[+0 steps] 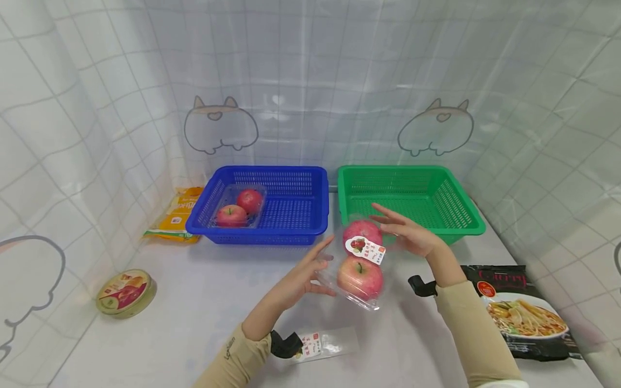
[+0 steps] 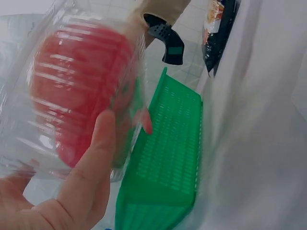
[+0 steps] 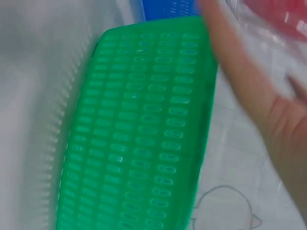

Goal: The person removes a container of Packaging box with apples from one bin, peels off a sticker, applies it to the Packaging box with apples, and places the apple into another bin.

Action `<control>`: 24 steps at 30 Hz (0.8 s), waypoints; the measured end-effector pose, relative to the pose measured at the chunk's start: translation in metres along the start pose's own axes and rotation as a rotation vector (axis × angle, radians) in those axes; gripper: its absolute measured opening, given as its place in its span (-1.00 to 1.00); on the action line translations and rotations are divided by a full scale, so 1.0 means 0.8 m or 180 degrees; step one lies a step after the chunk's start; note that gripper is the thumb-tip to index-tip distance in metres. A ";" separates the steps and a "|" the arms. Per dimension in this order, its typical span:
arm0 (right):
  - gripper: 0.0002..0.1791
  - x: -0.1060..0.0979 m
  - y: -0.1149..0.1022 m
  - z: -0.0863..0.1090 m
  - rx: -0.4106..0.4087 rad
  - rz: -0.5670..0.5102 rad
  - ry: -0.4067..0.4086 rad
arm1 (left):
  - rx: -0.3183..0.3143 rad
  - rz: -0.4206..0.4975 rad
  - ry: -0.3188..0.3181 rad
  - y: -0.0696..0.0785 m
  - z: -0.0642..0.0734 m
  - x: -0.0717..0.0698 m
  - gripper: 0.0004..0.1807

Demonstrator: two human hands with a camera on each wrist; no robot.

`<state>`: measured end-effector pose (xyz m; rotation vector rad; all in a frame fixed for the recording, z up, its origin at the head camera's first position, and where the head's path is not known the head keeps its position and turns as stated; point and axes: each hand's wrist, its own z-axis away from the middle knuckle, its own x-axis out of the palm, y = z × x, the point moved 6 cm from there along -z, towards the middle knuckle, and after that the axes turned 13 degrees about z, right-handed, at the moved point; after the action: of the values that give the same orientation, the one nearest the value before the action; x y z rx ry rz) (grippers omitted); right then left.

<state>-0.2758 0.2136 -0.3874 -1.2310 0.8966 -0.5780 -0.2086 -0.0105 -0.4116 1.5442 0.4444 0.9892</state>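
A clear plastic box of two apples point(image 1: 360, 275), with a white printed label across it, is tilted in front of the green basket point(image 1: 468, 222). My left hand point(image 1: 297, 280) holds the box by its left side; in the left wrist view a finger lies along the clear plastic point(image 2: 79, 96). My right hand point(image 1: 409, 234) is beside the box's upper right, fingers extended and spread. Whether its fingertips touch the plastic is unclear. In the right wrist view the right hand point(image 3: 268, 105) appears beside the green basket, with the box partly cut off.
A blue basket point(image 1: 262, 236) at the back left holds another clear box of two apples point(image 1: 232, 216). An orange-yellow packet point(image 1: 180, 215) lies left of it. A round lidded tub point(image 1: 126, 292) is at far left, a black noodle packet point(image 1: 526, 312) at right, and a labelled clear wrapper point(image 1: 332, 344) in front.
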 end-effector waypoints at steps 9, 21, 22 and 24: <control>-0.26 0.024 -0.019 0.035 -0.0048 -0.0350 0.1407 | 0.0473 0.0307 0.0367 0.018 -0.010 -0.011 -0.30; -0.21 0.081 -0.016 0.042 0.0194 -0.0244 0.1493 | 0.0786 0.0349 0.0944 0.011 -0.047 -0.008 -0.31; -0.21 0.081 -0.014 0.042 0.0210 -0.0296 0.1511 | 0.0782 0.0338 0.0954 0.009 -0.050 -0.006 -0.30; -0.21 0.078 -0.011 0.042 0.0240 -0.0399 0.1574 | 0.0772 0.0316 0.0949 0.006 -0.058 -0.001 -0.30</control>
<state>-0.2128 0.1802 -0.3926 -1.0973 1.2000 -1.0360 -0.2465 0.0164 -0.4092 1.6514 0.7240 1.2880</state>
